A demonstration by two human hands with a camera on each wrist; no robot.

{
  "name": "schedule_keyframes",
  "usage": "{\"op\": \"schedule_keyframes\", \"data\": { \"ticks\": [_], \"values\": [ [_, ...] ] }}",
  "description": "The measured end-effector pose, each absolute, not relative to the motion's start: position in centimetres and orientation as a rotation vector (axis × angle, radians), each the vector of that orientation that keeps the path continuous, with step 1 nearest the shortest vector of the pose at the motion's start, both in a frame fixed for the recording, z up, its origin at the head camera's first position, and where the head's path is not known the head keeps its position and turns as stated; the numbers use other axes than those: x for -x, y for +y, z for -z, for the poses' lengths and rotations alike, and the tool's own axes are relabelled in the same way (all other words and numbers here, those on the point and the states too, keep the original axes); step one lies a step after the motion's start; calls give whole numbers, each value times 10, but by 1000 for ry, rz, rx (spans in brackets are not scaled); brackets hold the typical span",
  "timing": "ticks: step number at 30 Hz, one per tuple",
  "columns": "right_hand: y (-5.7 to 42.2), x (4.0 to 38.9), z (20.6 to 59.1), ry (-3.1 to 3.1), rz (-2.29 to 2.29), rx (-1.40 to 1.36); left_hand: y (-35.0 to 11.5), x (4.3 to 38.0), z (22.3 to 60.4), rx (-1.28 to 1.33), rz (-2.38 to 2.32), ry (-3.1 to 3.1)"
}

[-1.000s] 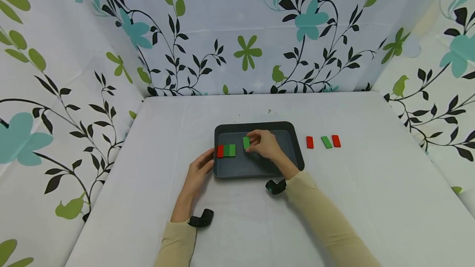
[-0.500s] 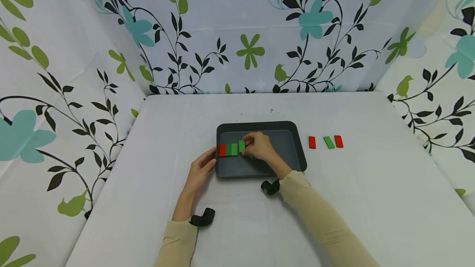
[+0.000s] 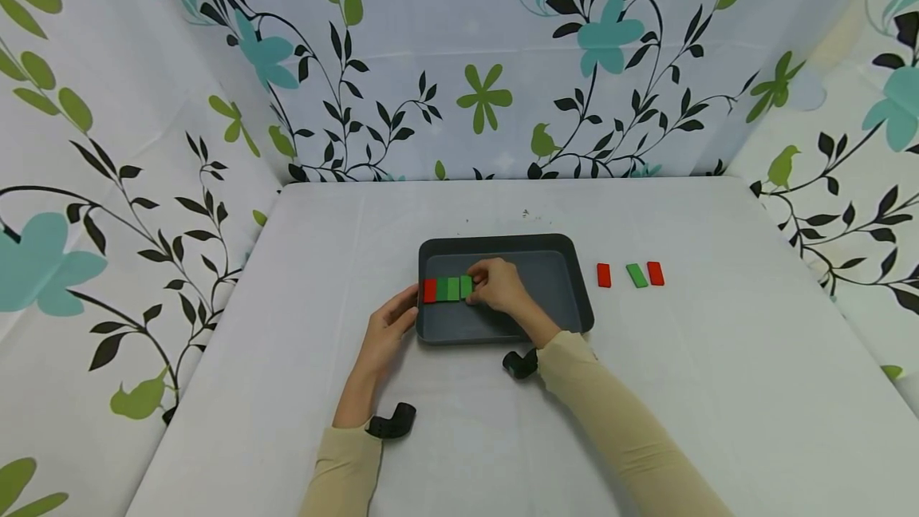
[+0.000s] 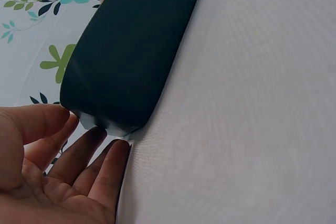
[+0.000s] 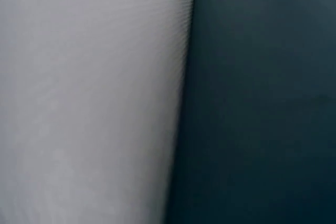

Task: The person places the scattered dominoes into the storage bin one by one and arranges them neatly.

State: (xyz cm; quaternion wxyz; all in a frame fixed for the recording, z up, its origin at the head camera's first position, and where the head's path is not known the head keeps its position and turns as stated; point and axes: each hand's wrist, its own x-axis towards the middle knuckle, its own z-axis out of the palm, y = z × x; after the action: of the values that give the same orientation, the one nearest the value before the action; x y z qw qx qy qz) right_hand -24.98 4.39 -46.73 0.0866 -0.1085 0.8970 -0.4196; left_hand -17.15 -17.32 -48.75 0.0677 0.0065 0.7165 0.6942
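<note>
A dark grey tray [image 3: 524, 250] lies on the table in the head view. Inside it, a red tile [image 3: 430, 290] and two green tiles [image 3: 448, 289] form a side-by-side row at the left. My right hand [image 3: 499, 287] pinches another green tile [image 3: 466, 287] by its ends, at the row's right end. At the tray's left side is my left hand [image 3: 384, 329]; in the left wrist view its fingertips [image 4: 119, 148] touch the outer wall, fingers spread and relaxed. The right wrist view has only tray and tablecloth, with the right hand out of sight.
Right of the tray, on the white table [image 3: 459, 445], lie a red tile [image 3: 604, 275], a slanted green tile [image 3: 636, 275] and another red tile [image 3: 655, 274]. Patterned curtains [image 3: 402, 46] stand behind and at both sides.
My right hand has moved left with the green tile and lowered it beside the row in the tray. The left hand stays at the tray's left side.
</note>
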Motion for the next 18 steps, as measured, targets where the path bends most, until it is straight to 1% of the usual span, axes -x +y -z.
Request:
{"op": "schedule_keyframes", "data": {
  "ticks": [10, 18],
  "values": [
    [42, 249, 468, 2710, 1188, 370, -172, 172, 488, -7, -2096, 2160],
    [40, 247, 467, 2722, 1166, 356, -173, 172, 489, -11, -2082, 2178]
  ]
}}
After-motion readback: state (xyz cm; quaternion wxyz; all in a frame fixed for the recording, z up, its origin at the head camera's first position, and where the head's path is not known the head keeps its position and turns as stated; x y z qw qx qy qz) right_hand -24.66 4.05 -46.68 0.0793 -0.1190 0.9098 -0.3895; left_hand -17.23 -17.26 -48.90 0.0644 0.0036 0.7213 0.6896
